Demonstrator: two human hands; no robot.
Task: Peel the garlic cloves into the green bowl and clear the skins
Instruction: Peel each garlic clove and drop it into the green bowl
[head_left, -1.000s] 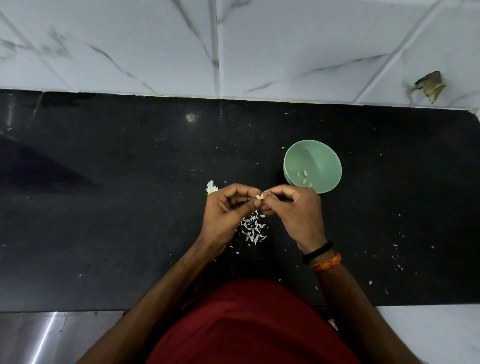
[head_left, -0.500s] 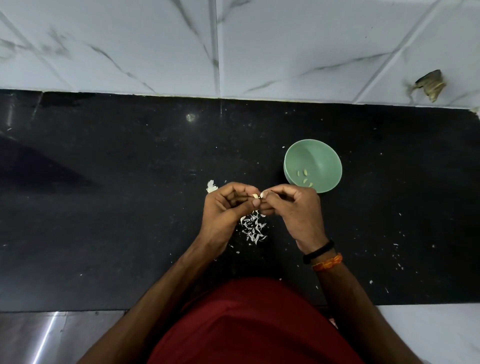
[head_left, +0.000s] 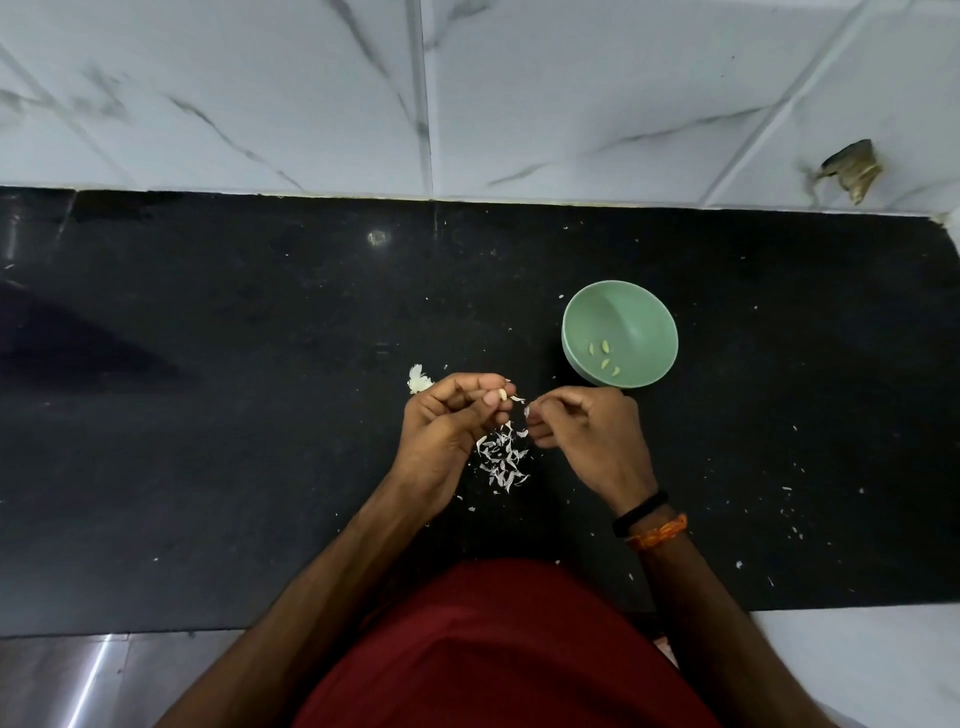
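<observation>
Black stone counter (head_left: 208, 415) — white marbled wall tiles (head_left: 571, 93) behind.

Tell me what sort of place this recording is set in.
Most likely a home kitchen counter: a black stone countertop runs along a white marble-patterned tiled wall, and a green bowl holds peeled garlic cloves, with a pile of garlic skins between the hands.

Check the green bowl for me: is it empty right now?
No, the green bowl holds a few peeled garlic cloves lying near the bottom of its inside.
</observation>
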